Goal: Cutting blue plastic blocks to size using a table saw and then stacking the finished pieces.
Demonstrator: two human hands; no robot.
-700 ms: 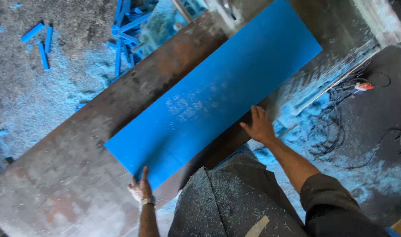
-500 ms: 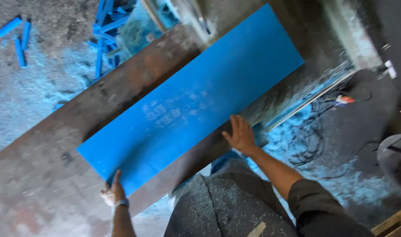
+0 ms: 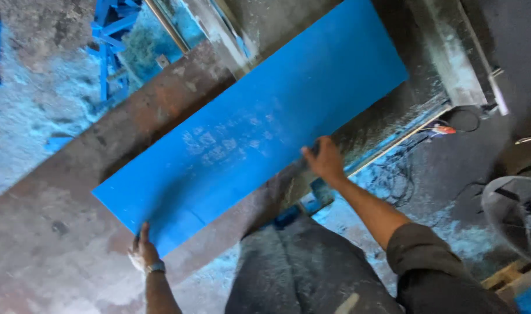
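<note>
Fingers of the left hand [image 3: 143, 251] curl over the near left corner of the blue sheet [image 3: 248, 128], gripping its edge; fingers of the right hand [image 3: 323, 160] press on the near long edge around its middle, though whether they clamp it or only rest flat there I cannot tell; the sheet lies flat on the rusty table [image 3: 50, 232], its long axis running from near left to far right, so it stretches away from both hands toward the far right, where its far end reaches the grey metal frame [image 3: 451, 64]; the left hand sits at the sheet's end, the right hand further along the same edge; blue scraps [image 3: 111, 35] and pale blue dust lie on the floor [image 3: 33, 116] at far left; a fan [image 3: 518, 215] stands at right.
</note>
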